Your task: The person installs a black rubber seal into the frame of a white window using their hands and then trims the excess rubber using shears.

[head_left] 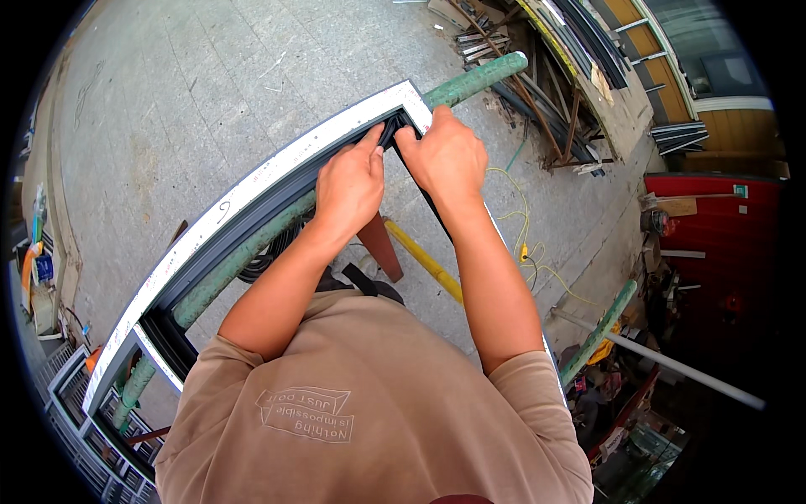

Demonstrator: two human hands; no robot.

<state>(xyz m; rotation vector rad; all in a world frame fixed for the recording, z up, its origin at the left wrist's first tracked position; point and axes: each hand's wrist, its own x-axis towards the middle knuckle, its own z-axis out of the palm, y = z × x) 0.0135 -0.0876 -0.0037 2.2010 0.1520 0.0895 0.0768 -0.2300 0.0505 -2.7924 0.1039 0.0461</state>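
Observation:
A white-faced window frame (pixel 273 162) with dark inner grooves lies across my front, its far right corner pointing away from me. A black sealing strip (pixel 391 128) runs into the inside of that corner. My left hand (pixel 351 189) is closed at the strip, fingertips against it just left of the corner. My right hand (pixel 445 160) grips the corner, thumb on the inner side and fingers over the outer side. The fingertips of the right hand are partly hidden. Beneath the frame, a worn green pipe (pixel 477 79) sticks out beyond the corner.
A yellow bar (pixel 426 262) and a rust-red support (pixel 382 250) stand below the frame opening. A yellow cord (pixel 526 223) trails over the grey floor at right. Metal scraps (pixel 546 105) are piled at the far right. More frames (pixel 71 399) sit at lower left.

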